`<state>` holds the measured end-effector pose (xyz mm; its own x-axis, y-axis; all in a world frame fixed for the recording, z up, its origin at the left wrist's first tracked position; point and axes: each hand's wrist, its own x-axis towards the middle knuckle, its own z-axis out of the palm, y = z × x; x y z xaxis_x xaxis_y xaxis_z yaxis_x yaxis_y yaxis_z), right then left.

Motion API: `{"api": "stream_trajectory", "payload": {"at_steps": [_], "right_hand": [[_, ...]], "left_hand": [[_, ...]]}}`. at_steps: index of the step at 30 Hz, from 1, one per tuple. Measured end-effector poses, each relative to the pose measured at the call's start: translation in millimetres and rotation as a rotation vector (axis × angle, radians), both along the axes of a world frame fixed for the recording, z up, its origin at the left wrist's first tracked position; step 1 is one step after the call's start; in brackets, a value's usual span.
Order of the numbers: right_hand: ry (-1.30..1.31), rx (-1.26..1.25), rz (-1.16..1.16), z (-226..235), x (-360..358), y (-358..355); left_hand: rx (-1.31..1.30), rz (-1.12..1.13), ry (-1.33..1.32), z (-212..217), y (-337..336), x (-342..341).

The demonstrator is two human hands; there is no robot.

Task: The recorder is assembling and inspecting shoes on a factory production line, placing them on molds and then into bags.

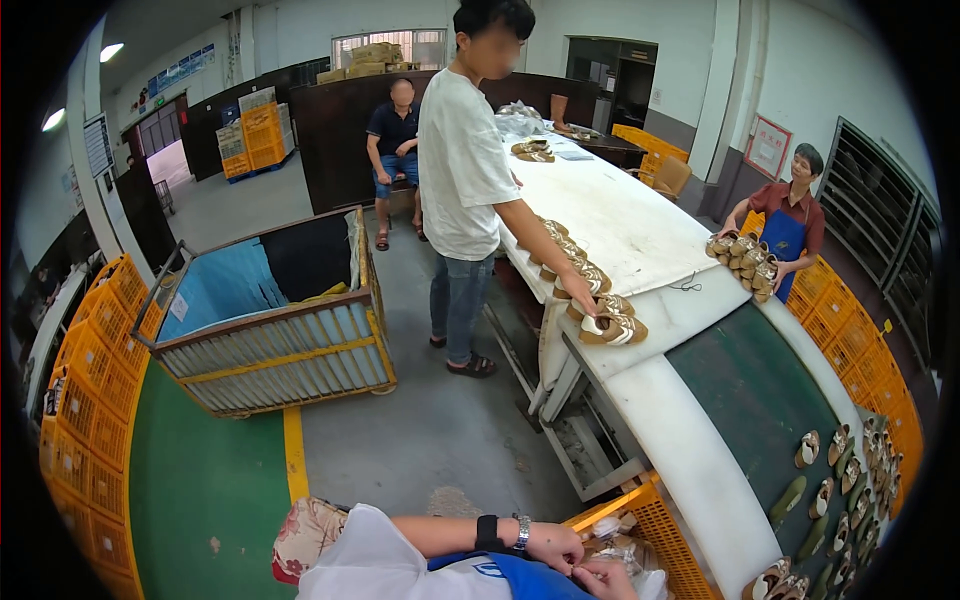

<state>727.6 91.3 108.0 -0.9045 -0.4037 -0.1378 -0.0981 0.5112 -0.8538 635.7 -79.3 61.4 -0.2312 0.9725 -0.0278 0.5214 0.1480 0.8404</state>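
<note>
Left hand (555, 547) and right hand (606, 578) meet, fingers bent; whether they grip anything cannot be told. Clear plastic bags (640, 556) lie just beside them, toward the right edge of the orange lattice-walled plastic crate (680, 541). A loosened pinch could drop any small item there. Crate's near edge: out of view.

White walls (800, 75) with a grey lower band (675, 134) surround the workshop. A yellow stripe (295, 455) separates the grey floor (400, 440) from a green-painted section (200, 480). At the back, a barred window (428, 45) shows above dark brown partition panels (330, 145). 2 ceiling lights (112, 52) glow at upper left. A long white-topped table (630, 235) stretches toward the back; a red-framed notice (768, 147) hangs at right.
</note>
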Motion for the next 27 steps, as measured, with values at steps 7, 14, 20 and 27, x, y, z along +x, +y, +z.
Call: {"api": "stream_trajectory", "payload": {"at_steps": [7,14,20,27], "right_hand": [[-0.049,-0.017,-0.015,-3,-16,-2],[-0.101,-0.089,-0.062,-5,-18,-7],[-0.049,-0.038,-0.041,-15,-21,-6],[-0.116,-0.141,-0.137,-50,-28,4]], "left_hand": [[-0.024,0.059,0.035,-4,-4,-6],[0.027,0.095,0.031,-2,-7,-9],[-0.009,0.074,0.058,0,-9,-11],[-0.005,0.193,0.281,-3,-5,-8]]}}
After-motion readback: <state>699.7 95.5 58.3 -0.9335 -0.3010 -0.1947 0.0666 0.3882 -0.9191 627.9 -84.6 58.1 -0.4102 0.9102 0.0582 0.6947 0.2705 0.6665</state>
